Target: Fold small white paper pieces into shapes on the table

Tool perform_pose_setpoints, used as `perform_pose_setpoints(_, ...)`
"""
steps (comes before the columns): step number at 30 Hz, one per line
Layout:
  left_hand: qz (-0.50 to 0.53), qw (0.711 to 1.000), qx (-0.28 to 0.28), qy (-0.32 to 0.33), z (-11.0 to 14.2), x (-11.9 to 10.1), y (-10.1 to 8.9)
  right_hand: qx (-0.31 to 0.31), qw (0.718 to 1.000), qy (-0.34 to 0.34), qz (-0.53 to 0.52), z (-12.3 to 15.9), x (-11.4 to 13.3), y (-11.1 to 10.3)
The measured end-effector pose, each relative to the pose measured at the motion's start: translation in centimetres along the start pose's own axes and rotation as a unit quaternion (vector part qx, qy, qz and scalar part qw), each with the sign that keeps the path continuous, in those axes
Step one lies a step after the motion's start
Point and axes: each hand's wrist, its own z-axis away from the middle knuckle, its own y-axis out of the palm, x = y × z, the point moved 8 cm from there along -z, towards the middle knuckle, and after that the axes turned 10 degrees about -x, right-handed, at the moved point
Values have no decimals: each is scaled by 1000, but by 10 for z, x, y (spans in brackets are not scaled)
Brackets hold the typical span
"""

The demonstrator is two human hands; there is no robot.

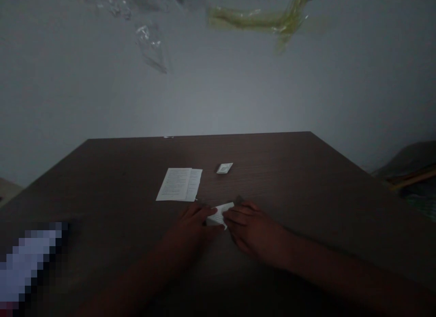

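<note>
Between my two hands lies a small piece of printed paper [218,217] with slanted, folded-looking edges, on the dark wooden table. My left hand [195,221] holds its left side, with the thumb and fingers at the paper's edge. My right hand [247,224] presses down on its right side, the fingers close together over it. Beyond the hands sits a small folded paper piece [225,168], shaped like a slanted square. Printed sheets [174,184], two overlapping, lie flat to the left of it. The room is dim, so finger details are hard to see.
The brown table [272,158] reaches back to a pale wall [218,94] with yellow tape [252,19] and clear plastic film [151,42] on it. A pixelated light object [30,258] lies at the near left. Dark items [415,171] stand beyond the table's right edge.
</note>
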Motion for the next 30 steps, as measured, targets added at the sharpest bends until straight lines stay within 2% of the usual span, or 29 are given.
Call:
perform_pose_setpoints(7, -32, 999, 29, 19, 4, -2, 11, -6, 1000, 25, -9, 8, 3, 3)
perform_pose_setpoints(12, -20, 1000, 13, 21, 6, 2, 11, -14, 997, 55, -43, 10, 1, 1)
perform_pose_setpoints(20, -24, 999, 35, 27, 4, -1, 9, 8, 997, 62, -41, 13, 1, 6)
perform_pose_setpoints(30, 29, 1000, 7, 3, 3, 1, -10, -18, 998, 50, -37, -2, -10, -2)
